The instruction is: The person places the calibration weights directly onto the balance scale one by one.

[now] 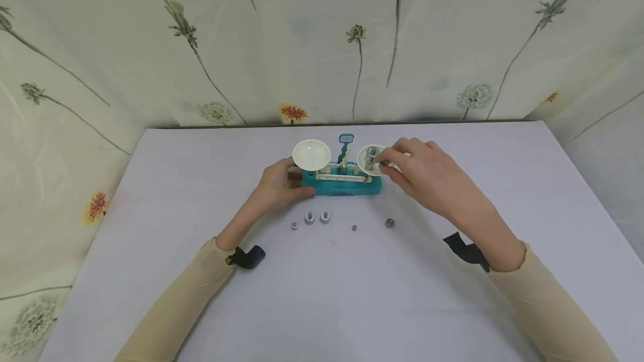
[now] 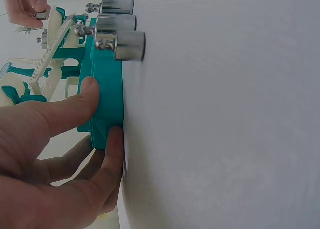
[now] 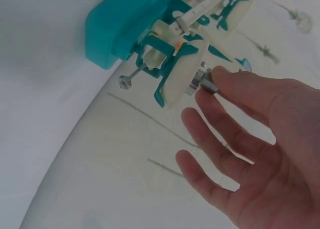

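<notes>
A teal balance scale (image 1: 347,187) with two white pans stands near the back of the table. My left hand (image 1: 276,186) grips the left end of its base, thumb on the front side and fingers around the end, as the left wrist view shows. The left pan (image 1: 311,156) holds nothing. Metal weights (image 1: 370,156) stand on the right pan (image 1: 362,155). Between thumb and index finger, my right hand (image 1: 427,175) pinches another metal weight (image 3: 208,84) right at that pan's edge; its other fingers are spread loosely in the right wrist view.
In front of the scale, several loose weights stand on the white table (image 1: 322,295): two larger ones (image 1: 325,217) side by side, a smaller one (image 1: 294,226) to their left, a tiny one (image 1: 354,228) and another (image 1: 389,223) at right. A flower-printed cloth (image 1: 302,43) hangs behind.
</notes>
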Motion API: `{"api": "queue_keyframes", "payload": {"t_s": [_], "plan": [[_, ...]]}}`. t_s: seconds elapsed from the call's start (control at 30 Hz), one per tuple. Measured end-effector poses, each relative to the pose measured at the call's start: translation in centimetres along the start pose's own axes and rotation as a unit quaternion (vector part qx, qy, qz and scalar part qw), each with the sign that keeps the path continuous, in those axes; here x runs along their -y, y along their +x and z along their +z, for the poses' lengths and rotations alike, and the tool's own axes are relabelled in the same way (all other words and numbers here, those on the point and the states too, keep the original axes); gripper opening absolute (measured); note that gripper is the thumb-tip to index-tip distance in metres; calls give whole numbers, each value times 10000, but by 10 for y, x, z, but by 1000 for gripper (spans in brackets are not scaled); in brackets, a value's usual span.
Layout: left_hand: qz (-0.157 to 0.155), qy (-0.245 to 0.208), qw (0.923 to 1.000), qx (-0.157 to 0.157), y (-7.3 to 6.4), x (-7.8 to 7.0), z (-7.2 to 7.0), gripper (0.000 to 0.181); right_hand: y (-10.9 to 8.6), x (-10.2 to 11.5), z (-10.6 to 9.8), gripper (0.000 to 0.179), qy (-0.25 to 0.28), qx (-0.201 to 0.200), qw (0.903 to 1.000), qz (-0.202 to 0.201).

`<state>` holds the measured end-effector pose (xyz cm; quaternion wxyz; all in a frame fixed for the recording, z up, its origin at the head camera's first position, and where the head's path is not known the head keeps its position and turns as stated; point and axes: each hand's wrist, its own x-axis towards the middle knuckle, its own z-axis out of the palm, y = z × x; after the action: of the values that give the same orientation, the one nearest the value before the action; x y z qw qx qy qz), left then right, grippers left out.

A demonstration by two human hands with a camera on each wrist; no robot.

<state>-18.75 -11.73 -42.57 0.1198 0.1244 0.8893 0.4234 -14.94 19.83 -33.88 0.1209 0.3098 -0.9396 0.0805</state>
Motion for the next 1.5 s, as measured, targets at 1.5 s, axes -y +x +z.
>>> {"api": "queue_keyframes", "payload": {"t_s": [1.5], "plan": [[-129,77,9999,3,-1,-4,0,72,-4,-1,5,25,47,-64,10000,-40]]}}
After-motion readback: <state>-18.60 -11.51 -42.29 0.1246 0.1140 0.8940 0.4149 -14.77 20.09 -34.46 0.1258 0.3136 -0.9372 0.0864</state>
